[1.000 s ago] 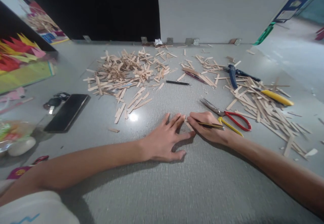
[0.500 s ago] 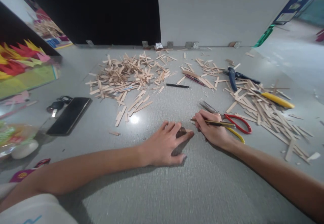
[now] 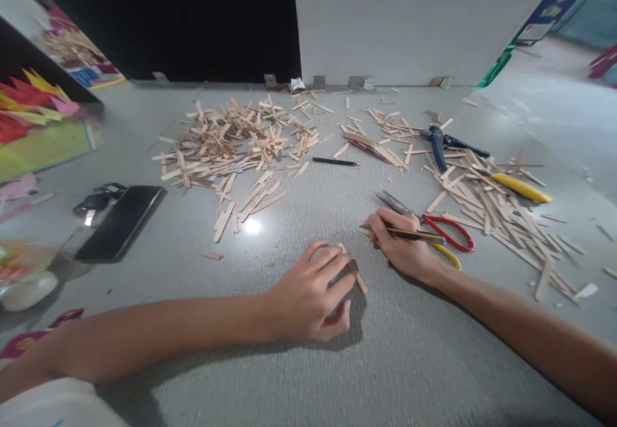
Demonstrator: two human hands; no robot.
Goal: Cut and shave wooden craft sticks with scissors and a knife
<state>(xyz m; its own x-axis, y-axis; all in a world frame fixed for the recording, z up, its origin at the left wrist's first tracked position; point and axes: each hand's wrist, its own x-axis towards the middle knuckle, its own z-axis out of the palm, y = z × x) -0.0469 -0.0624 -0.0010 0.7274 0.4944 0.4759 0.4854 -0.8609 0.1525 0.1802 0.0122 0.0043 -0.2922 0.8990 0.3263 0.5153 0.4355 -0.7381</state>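
At the far left of the grey worktop (image 3: 299, 375) lie a black phone (image 3: 120, 222) and a bunch of keys (image 3: 99, 197) just beside it. Behind them spreads a big heap of wooden sticks (image 3: 231, 141). The left hand (image 3: 311, 295) rests near the middle of the worktop, its fingers (image 3: 332, 263) curled and pinching one wooden stick (image 3: 354, 274), which pokes out slantwise from under the fingertips and lies against the surface. A black pen (image 3: 335, 161) lies well behind it. Just to the right, apart from the left hand, the right hand (image 3: 402, 247) has its fingers closed round a yellow-and-black pencil (image 3: 409, 234), held almost level. Touching that hand lie scissors with red and yellow handles (image 3: 446, 234). Further right is a second scatter of sticks (image 3: 501, 211), with blue pliers (image 3: 441, 144) and a yellow-handled tool (image 3: 520, 187) among them.
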